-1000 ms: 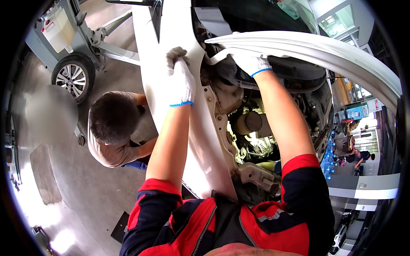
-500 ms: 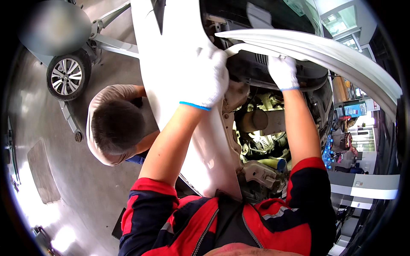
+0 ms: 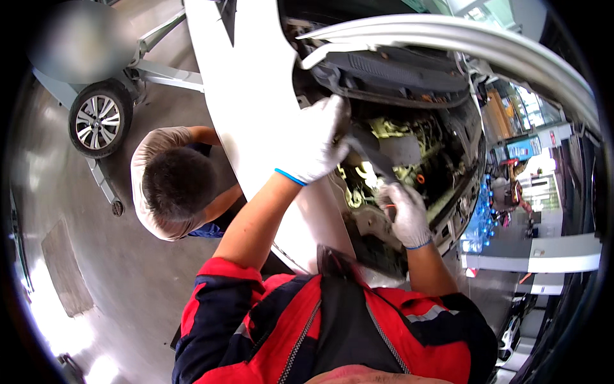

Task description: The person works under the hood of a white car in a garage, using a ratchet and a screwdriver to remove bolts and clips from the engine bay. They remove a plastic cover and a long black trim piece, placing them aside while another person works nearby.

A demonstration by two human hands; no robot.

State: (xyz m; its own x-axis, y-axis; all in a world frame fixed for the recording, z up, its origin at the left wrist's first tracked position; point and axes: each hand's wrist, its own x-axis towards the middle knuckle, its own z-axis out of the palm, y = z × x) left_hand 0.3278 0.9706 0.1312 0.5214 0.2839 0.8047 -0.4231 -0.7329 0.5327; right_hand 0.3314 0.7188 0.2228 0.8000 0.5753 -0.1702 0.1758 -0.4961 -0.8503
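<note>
Our left hand [image 3: 316,137] in a white glove curls around a long dark flat bar [image 3: 374,153] over the open car engine bay [image 3: 409,147], likely to steady it. Our right hand [image 3: 406,214] closes on its lower end. A person [image 3: 176,182] crouches beside the white car body panel [image 3: 256,96].

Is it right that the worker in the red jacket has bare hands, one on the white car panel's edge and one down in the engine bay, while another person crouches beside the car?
Not quite: the hands are not bare. The head view shows white work gloves with blue cuffs on both the left hand and the right hand. The rest holds: the white car panel, the engine bay and the crouching person.
</note>
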